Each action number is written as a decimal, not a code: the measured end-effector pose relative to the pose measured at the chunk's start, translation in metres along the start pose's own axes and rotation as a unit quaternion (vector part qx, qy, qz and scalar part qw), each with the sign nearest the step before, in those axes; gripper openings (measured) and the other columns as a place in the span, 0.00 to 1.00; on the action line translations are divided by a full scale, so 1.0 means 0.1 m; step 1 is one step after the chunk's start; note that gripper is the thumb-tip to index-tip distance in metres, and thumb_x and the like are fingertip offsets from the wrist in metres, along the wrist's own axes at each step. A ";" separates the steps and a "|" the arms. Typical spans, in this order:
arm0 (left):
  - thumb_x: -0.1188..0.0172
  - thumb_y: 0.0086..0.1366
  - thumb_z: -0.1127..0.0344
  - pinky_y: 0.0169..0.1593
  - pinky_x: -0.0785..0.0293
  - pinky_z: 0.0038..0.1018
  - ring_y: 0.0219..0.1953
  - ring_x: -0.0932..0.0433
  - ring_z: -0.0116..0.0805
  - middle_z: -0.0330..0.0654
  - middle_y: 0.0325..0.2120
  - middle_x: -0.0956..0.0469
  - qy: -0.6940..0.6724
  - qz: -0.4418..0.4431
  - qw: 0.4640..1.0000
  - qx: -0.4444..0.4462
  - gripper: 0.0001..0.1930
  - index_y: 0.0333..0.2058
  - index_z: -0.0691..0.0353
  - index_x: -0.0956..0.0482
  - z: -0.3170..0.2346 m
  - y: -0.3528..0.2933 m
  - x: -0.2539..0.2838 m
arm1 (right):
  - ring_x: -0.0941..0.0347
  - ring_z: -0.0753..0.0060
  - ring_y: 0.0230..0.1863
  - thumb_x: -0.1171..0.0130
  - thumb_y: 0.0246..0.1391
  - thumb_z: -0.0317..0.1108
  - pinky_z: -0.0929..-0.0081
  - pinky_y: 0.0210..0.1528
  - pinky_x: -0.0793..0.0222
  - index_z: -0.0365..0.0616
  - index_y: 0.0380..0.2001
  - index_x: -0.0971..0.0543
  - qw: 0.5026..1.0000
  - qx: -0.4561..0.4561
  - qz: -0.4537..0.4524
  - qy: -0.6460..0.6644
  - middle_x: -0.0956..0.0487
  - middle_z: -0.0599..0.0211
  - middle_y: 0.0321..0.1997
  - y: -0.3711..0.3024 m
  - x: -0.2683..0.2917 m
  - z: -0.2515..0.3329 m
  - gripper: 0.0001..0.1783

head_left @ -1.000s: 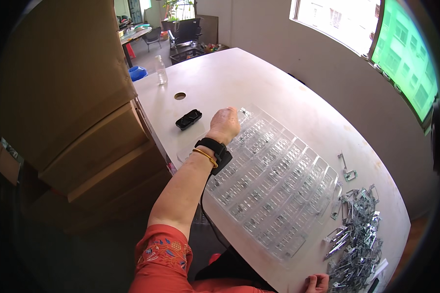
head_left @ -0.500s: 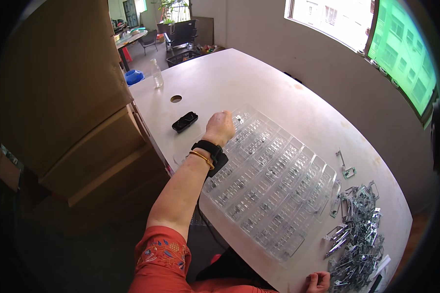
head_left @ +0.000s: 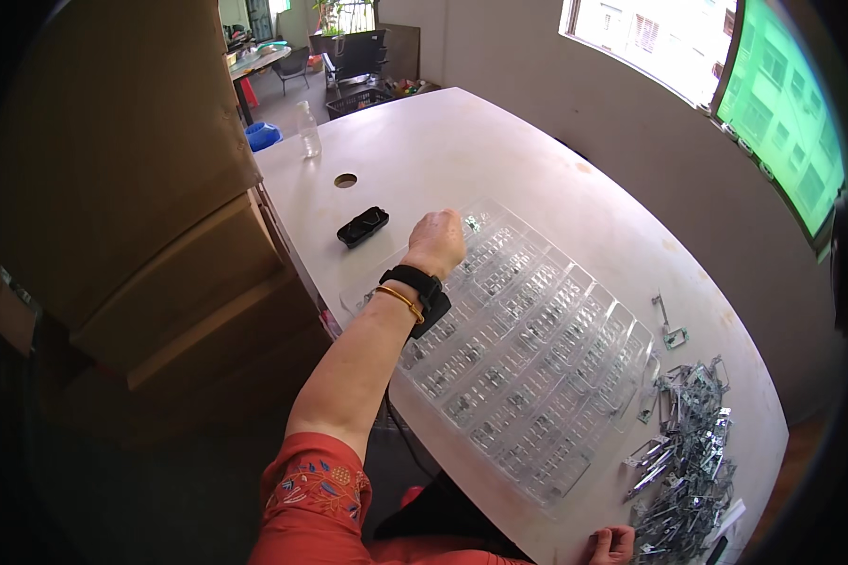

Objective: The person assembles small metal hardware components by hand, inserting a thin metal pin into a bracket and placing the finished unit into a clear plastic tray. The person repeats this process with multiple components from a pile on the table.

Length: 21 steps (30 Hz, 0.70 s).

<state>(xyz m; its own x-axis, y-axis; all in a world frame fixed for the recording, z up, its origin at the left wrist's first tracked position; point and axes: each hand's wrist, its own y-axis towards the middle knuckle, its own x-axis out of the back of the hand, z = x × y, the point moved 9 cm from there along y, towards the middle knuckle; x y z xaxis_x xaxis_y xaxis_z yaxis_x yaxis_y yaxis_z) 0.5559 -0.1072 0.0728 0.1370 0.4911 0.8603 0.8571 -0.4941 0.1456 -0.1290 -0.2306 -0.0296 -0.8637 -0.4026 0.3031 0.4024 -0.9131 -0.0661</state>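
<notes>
A clear plastic tray (head_left: 528,363) with rows of small compartments lies on the white table, and small metal pieces show in many of them. At its far left corner is my left hand (head_left: 438,241), knuckles up and fingers curled closed; whatever they hold is hidden beneath. A black strap and a gold bangle circle that wrist. My right hand (head_left: 613,545) rests by the near table edge with its fingers bent together, partly cut off by the picture's lower edge. Beside it spreads a heap of thin silvery metal brackets (head_left: 693,461).
One loose bracket (head_left: 669,325) lies apart beyond the heap. A black oblong case (head_left: 363,227) sits left of the tray, with a round hole (head_left: 346,180) and a clear bottle (head_left: 309,132) farther back. Large cardboard boxes (head_left: 179,273) stand against the table's left side.
The whole view has shifted slightly. My left hand stays closed at the tray's far left corner, and my right hand keeps its place by the heap.
</notes>
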 end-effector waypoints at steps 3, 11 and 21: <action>0.41 0.63 0.74 0.58 0.16 0.48 0.50 0.13 0.65 0.69 0.42 0.13 0.011 -0.019 1.000 -0.007 0.13 0.41 0.73 0.11 -0.02 -0.02 0.04 | 0.30 0.82 0.28 0.37 0.72 0.26 0.81 0.30 0.33 0.41 0.40 0.20 1.000 0.016 -0.004 -0.026 0.20 0.72 0.30 0.00 0.00 0.06 0.02; 0.44 0.67 0.70 0.57 0.15 0.47 0.51 0.13 0.64 0.67 0.43 0.13 0.036 -0.020 0.999 -0.026 0.15 0.47 0.71 0.13 0.01 -0.02 -0.01 | 0.31 0.83 0.28 0.37 0.72 0.27 0.80 0.30 0.33 0.42 0.41 0.19 0.999 0.028 0.006 -0.024 0.19 0.72 0.30 0.00 -0.04 0.12 0.02; 0.42 0.65 0.69 0.54 0.14 0.46 0.49 0.10 0.60 0.62 0.41 0.11 0.073 0.004 0.997 0.015 0.14 0.43 0.66 0.09 -0.15 -0.16 0.10 | 0.30 0.82 0.27 0.37 0.72 0.27 0.79 0.30 0.33 0.42 0.41 0.19 0.999 0.028 0.000 -0.038 0.19 0.72 0.30 -0.01 -0.03 0.16 0.02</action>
<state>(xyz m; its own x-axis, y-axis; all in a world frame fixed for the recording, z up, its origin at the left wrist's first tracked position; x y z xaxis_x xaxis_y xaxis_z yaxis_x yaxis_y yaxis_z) 0.5360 -0.1056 0.0867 0.0714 0.3762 0.9238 0.8712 -0.4746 0.1259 -0.1218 -0.2269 -0.0157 -0.8385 -0.3950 0.3754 0.4213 -0.9068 -0.0134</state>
